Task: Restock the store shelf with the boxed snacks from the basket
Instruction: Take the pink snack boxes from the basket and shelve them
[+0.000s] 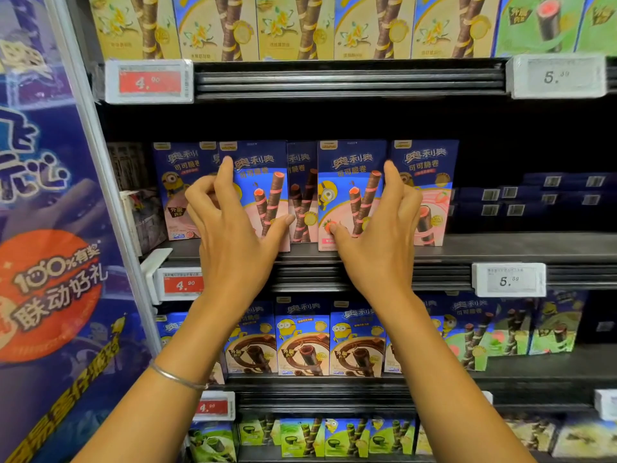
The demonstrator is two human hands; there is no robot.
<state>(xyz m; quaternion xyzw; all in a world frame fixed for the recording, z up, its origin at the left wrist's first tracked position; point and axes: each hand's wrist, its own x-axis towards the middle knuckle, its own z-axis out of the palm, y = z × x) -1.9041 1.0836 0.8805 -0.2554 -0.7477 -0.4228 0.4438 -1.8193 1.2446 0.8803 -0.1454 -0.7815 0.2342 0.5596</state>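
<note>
Snack boxes (267, 182) pinched: left hand (230, 228), right hand (380, 235)

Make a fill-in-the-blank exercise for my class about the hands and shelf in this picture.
1. The bracelet is on the ____ wrist.
2. The right hand grips a strawberry wafer-roll box standing ____ on the shelf.
3. The red price tag below the left hand reads ____.
Missing words: left; upright; 4.90.

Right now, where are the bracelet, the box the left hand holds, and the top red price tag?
Bracelet (177, 376): head view, band across the wrist.
Left box (265, 182): head view, its front picture.
Top red price tag (150, 82): head view, red panel.
</note>
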